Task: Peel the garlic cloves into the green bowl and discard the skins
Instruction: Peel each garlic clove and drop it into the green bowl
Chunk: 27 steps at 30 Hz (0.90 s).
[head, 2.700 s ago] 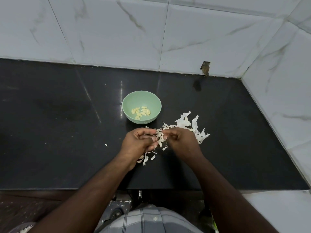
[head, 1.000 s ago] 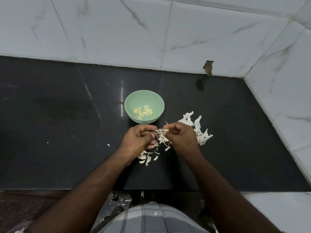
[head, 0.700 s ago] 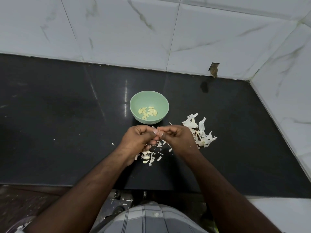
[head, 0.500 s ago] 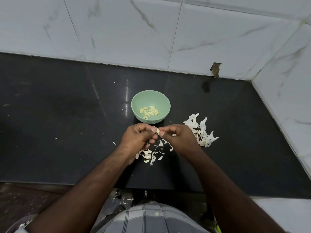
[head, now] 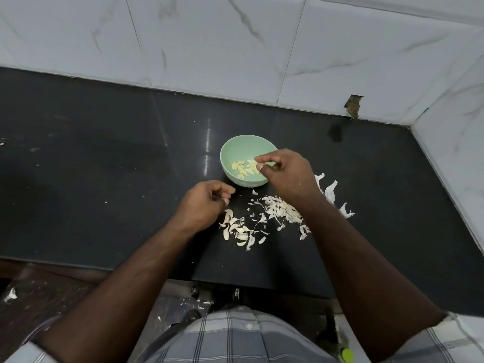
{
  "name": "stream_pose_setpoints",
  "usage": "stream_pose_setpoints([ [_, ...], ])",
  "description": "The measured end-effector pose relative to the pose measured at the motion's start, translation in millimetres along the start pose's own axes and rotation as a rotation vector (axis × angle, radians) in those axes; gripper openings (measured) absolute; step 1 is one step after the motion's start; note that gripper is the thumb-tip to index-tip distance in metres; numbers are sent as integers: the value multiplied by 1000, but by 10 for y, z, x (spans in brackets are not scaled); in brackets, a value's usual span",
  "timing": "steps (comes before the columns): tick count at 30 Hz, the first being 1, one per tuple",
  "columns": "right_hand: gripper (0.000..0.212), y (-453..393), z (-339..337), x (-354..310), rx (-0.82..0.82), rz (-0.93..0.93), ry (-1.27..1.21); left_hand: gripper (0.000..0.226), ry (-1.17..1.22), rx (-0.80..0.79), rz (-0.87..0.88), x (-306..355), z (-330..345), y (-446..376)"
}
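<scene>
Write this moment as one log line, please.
right hand: over green bowl, fingers loosely curled | left hand: curled beside bowl | peeled cloves: in bowl | skins: on counter

A home kitchen: black stone counter (head: 104, 166) in a corner of marble-look wall tiles (head: 209, 48).

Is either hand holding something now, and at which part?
It cannot be told. The right hand hangs over the pale green bowl, fingertips apart, nothing visible between them. The left hand is curled; its contents are hidden.

Black countertop (head: 104, 179): green bowl (head: 235, 150), garlic skins (head: 282, 210), unpeeled cloves (head: 233, 229).
</scene>
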State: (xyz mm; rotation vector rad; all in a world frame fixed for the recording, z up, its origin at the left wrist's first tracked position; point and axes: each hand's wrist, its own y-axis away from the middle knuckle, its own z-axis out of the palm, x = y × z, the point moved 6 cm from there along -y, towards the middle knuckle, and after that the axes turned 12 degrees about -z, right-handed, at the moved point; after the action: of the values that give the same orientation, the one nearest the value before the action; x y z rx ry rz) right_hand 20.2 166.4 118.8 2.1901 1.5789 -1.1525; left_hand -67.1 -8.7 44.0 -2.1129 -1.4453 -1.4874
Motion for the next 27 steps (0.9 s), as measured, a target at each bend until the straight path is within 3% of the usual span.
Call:
stream_pose_setpoints([
  [4,11,231,326,69,-158,85,-82,17,-176,8,-60,-175,-35,43],
  [9,26,460,828,206,-427,91,91,12,-287,42,-69,-275,53,104],
  [13,36,474,1020,219,-490,9,248,13,-352,65,-61,-322,127,116],
  [17,20,465,1150,214,-564,-55,343,14,-385,74,-44,-333,168,128],
  [22,25,473,1116,255,-598,-32,284,15,-393,80,-31,-352,197,128],
  [27,32,520,1052,245,-517,23,243,12,-394,79,-39,-356,209,143],
])
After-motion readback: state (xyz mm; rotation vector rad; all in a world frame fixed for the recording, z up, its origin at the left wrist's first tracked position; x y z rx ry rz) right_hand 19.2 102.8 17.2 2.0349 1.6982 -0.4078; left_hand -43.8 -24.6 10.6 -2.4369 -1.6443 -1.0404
